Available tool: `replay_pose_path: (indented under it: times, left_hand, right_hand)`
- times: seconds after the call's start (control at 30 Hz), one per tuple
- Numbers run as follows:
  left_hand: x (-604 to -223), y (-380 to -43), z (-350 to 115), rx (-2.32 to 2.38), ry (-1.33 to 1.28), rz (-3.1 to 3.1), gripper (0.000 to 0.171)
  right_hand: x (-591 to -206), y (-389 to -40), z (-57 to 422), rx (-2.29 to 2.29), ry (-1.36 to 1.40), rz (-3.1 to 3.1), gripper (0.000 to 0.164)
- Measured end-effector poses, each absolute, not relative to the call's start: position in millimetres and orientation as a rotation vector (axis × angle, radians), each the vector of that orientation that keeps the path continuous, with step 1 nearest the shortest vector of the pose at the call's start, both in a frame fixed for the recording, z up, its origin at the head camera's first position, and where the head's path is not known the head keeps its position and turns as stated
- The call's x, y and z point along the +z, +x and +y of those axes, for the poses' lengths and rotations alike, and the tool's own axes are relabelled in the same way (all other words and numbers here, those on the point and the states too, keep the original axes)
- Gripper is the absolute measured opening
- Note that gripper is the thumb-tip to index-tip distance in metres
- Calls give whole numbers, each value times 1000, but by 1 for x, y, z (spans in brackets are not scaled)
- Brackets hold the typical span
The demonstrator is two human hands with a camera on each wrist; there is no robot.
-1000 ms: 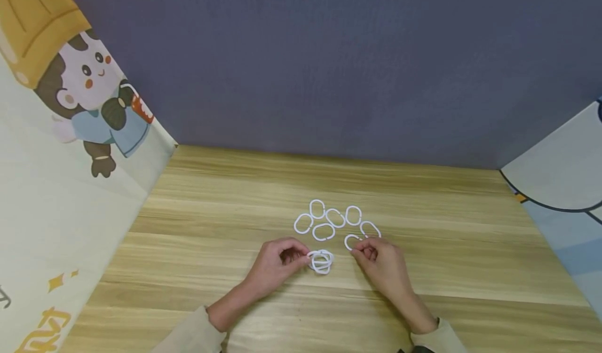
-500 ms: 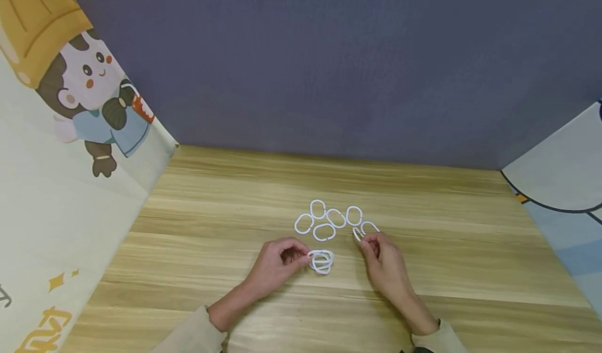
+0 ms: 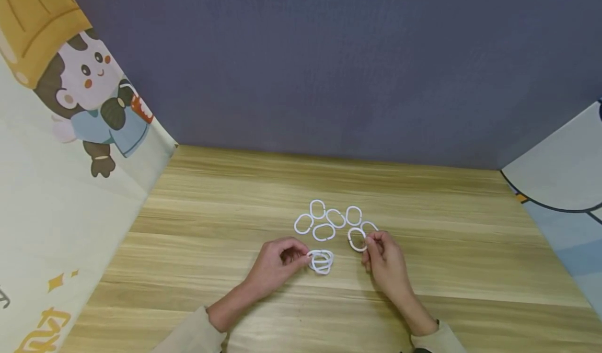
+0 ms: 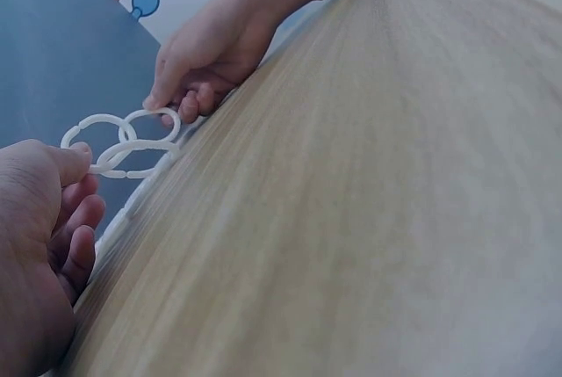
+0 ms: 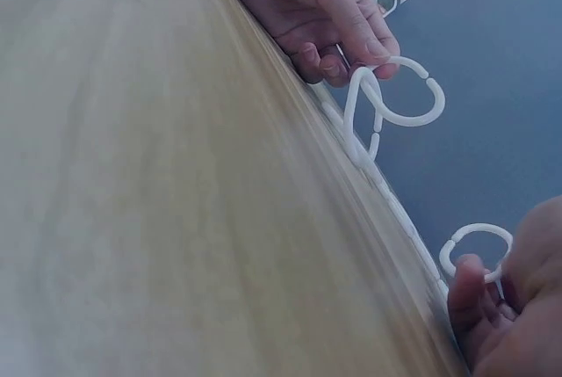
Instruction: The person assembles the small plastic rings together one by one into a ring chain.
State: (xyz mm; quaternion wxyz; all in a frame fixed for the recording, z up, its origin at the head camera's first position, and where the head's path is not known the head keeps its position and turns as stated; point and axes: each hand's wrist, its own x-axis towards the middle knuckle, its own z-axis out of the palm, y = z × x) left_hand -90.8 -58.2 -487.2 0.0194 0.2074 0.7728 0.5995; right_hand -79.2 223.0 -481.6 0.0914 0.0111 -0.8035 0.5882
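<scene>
Thumb and fingertips of my left hand (image 3: 277,265) pinch a small bunch of white plastic C-rings (image 3: 321,273) just above the table. In the right wrist view, two of these rings (image 5: 350,118) hang looped through each other. To the right, my right hand (image 3: 388,264) pinches a single white C-ring (image 3: 349,238) by its right side, tilted up off the table. A small gap (image 5: 450,248) shows in that ring's rim. The two hands stand apart, and the held rings do not touch.
Several more oval C-rings (image 3: 313,232) lie flat on the wood-grain table (image 3: 226,196) beyond the hands. One of them (image 3: 368,222) is partly covered by the right fingers. A dark blue panel (image 3: 329,70) rises behind the table, with printed side panels (image 3: 56,196) at left and right.
My right hand has lifted its ring from the table and turned it so its opening faces the head camera, shifting slightly away and right. My left hand and its linked rings stay put.
</scene>
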Motion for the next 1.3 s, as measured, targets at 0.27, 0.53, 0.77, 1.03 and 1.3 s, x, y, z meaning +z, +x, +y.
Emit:
replay_pose_path:
  times: [0.27, 0.53, 0.77, 1.03, 1.3]
  left_hand:
    - [-487, -91, -58, 1838, 637, 2401, 10]
    - [-488, -91, -58, 1858, 650, 2403, 10]
    - [-489, -91, -58, 1864, 641, 2401, 11]
    - [-489, -91, -58, 1865, 637, 2389, 11]
    - [-490, -92, -58, 1871, 651, 2387, 11]
  right_hand:
    - [-476, -82, 218, 2016, -134, -2260, 21]
    - [-470, -76, 216, 2130, -96, -2246, 32]
    - [-460, -71, 208, 2154, -142, -2266, 30]
    - [-454, -67, 201, 2178, -43, -2245, 28]
    - [-452, -65, 192, 2208, 27, -2262, 29]
